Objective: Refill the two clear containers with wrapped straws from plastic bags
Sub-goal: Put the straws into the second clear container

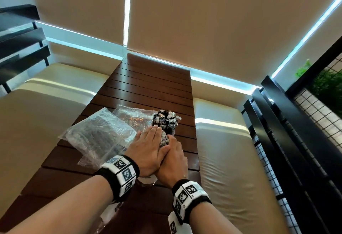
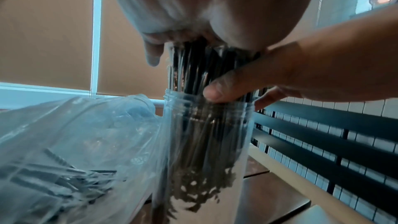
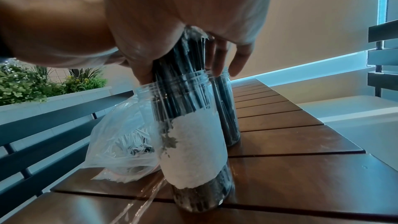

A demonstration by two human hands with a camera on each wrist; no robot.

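Here, the left hand [image 1: 148, 146] lies flat atop a bundle of wrapped straws [image 2: 200, 67] standing in the near clear container [image 3: 189, 125] on the counter [image 3: 290, 135]. The right hand [image 1: 174, 161] curls round the bundle. Pressing off-centre would probably tip the tall container; its footing is partly hidden.

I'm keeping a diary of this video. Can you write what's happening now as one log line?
left hand: flat on straws | right hand: grips straws | near container: being filled | far container: full | bag: on table
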